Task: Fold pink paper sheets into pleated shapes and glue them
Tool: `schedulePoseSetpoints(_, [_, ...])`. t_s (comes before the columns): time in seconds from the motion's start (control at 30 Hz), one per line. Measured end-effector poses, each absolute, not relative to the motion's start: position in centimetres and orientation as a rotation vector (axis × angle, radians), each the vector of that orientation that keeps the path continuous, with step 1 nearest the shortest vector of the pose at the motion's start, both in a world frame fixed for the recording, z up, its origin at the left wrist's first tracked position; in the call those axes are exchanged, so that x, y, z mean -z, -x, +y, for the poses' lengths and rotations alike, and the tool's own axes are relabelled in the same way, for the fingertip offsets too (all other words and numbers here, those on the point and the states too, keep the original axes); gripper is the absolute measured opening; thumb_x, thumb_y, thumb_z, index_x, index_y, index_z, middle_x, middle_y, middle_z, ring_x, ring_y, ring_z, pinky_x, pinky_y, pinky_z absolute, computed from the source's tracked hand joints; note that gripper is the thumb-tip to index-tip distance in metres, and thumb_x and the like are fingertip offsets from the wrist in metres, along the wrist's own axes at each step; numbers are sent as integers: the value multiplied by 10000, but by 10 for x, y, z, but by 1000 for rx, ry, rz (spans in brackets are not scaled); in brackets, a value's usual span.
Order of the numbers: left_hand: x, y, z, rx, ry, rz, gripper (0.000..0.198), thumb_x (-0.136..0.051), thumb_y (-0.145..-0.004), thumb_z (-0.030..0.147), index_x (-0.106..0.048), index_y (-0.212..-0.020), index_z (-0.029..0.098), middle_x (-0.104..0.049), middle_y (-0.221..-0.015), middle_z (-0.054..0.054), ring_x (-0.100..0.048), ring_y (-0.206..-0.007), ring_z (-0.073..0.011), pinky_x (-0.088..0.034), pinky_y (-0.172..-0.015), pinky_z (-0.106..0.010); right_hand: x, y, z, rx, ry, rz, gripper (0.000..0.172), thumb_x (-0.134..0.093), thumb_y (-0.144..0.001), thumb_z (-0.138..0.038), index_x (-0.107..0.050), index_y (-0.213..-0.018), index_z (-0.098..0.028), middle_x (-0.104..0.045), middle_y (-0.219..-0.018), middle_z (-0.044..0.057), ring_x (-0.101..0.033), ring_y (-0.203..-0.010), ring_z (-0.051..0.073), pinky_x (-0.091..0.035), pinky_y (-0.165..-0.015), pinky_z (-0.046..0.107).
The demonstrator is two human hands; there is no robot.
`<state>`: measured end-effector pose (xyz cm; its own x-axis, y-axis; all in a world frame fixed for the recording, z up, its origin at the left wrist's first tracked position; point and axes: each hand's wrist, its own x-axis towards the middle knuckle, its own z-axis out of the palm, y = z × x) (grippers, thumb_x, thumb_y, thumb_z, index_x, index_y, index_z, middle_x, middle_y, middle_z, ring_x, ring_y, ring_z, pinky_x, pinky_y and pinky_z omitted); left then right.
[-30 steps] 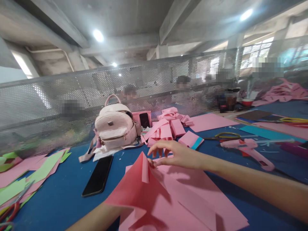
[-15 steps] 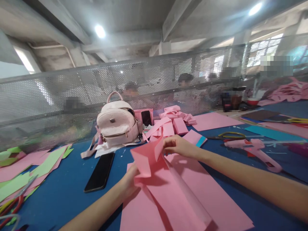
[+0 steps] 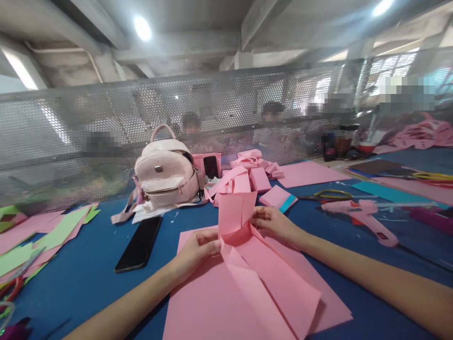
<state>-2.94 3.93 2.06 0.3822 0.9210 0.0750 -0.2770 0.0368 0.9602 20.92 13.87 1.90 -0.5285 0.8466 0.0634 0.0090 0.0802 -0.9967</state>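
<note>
A pink paper sheet (image 3: 262,278) with folds lies on larger pink sheets (image 3: 198,311) on the blue table (image 3: 92,278). Its far end stands up as a folded flap (image 3: 235,212). My left hand (image 3: 196,250) pinches the paper at the flap's left base. My right hand (image 3: 274,222) grips the flap's right side with fingers closed on it. Both forearms reach in from the bottom edge.
A black phone (image 3: 139,243) lies left of the sheets. Behind it sits a pink backpack (image 3: 166,174), a pile of folded pink pieces (image 3: 244,177) and a second phone (image 3: 211,166). Scissors (image 3: 329,194) and a pink glue gun (image 3: 361,212) lie right. Green and pink scraps (image 3: 46,231) lie left. People sit behind a perforated metal screen (image 3: 226,113).
The lifted paper came down onto the table and its far end now stands as a flap. My left hand moved up from under the sheet to its left base.
</note>
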Motion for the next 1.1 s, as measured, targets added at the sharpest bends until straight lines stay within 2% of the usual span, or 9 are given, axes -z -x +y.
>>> schedulePoseSetpoints(0.07, [-14,30,39,-1083,-1195,760,318,-759,-820,397,-764,-974,119,-676,-819,-69,-596,-749,-175,-453,-768,-287,-17,-207,136,-1540,864,-1647,338,-804,-703,-421,-631,-823,-156,-654,-716,5,-575,-583,120,-412,-527,238])
schedulePoseSetpoints(0.13, [-9,31,38,-1132,-1219,814,324,-723,-853,438,-728,-784,122,-554,-662,-1,-468,-623,-114,-382,-656,-236,-17,-205,134,-1541,857,-1626,351,-819,-685,-416,-610,-810,-164,-639,-671,-12,-556,-554,111,-403,-517,235])
schedulePoseSetpoints(0.27, [-9,30,36,-1205,-1302,898,465,-653,-891,503,-589,-612,136,-381,-611,47,-306,-590,-96,-269,-594,-232,-19,-204,131,-1532,839,-1605,364,-825,-683,-426,-596,-805,-170,-619,-614,-25,-551,-529,114,-410,-516,249])
schedulePoseSetpoints(0.37, [-15,28,34,-1230,-1361,948,494,-634,-894,524,-551,-588,144,-354,-616,45,-290,-605,-105,-247,-591,-243,-22,-205,129,-1525,834,-1603,377,-823,-687,-449,-584,-779,-172,-608,-596,-31,-541,-518,110,-400,-506,247])
schedulePoseSetpoints(0.53, [-18,26,33,-1240,-1412,1019,449,-656,-871,520,-623,-646,132,-435,-639,20,-332,-609,-109,-262,-583,-243,-23,-206,128,-1539,821,-1634,401,-826,-689,-469,-573,-778,-170,-625,-608,-24,-563,-531,112,-419,-517,242])
schedulePoseSetpoints(0.73, [-13,30,35,-1291,-1431,1109,532,-606,-893,556,-493,-559,158,-378,-574,42,-317,-574,-102,-245,-559,-236,-19,-206,129,-1526,810,-1708,434,-790,-720,-538,-553,-777,-179,-640,-616,-6,-576,-527,126,-426,-512,252])
schedulePoseSetpoints(0.97, [-12,31,33,-1325,-1395,1167,490,-598,-896,563,-547,-631,154,-404,-598,34,-326,-584,-107,-253,-551,-230,-20,-207,124,-1460,818,-1858,419,-746,-773,-552,-576,-787,-170,-606,-636,-8,-578,-575,143,-418,-527,250])
schedulePoseSetpoints(1.03, [-12,31,33,-1325,-1383,1167,500,-598,-889,577,-539,-627,156,-397,-594,35,-321,-578,-106,-250,-545,-228,-20,-207,122,-1402,813,-1893,419,-718,-799,-565,-581,-781,-170,-620,-698,12,-599,-635,165,-444,-559,265])
schedulePoseSetpoints(1.1, [-12,31,33,-1332,-1377,1168,517,-611,-872,594,-522,-608,159,-379,-583,40,-309,-569,-102,-241,-537,-227,-22,-206,121,-1316,805,-1898,416,-643,-855,-590,-598,-881,-177,-655,-855,51,-633,-780,209,-496,-654,300])
